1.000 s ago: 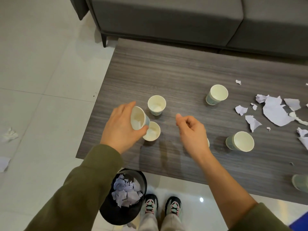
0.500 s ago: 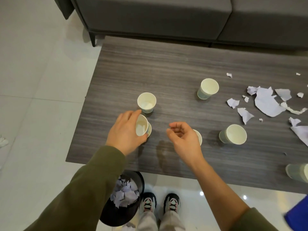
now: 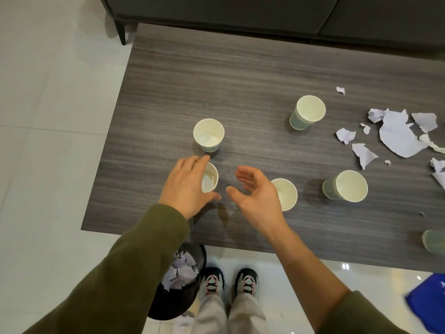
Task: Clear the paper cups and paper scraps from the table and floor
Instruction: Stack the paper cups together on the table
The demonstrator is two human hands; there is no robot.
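Note:
My left hand (image 3: 186,186) grips a paper cup (image 3: 210,178), which sits nested in a second cup on the dark wood table (image 3: 240,80). My right hand (image 3: 255,191) hovers beside it with relaxed fingers and holds nothing. Just right of that hand a cup (image 3: 286,194) stands, partly hidden by it. More cups stand behind the left hand (image 3: 209,135), at the middle right (image 3: 308,112) and at the right (image 3: 346,186). Torn paper scraps (image 3: 397,136) lie on the table's right end.
A black bin (image 3: 178,285) holding paper scraps stands on the floor below the table's near edge, left of my shoes. A grey sofa (image 3: 240,10) runs behind the table. Another cup (image 3: 434,241) shows at the right edge. Something blue (image 3: 431,302) lies at the bottom right.
My left hand lowered its cup into the cup that stood on the table. My right hand's fingers opened out. The view tilted down and shifted.

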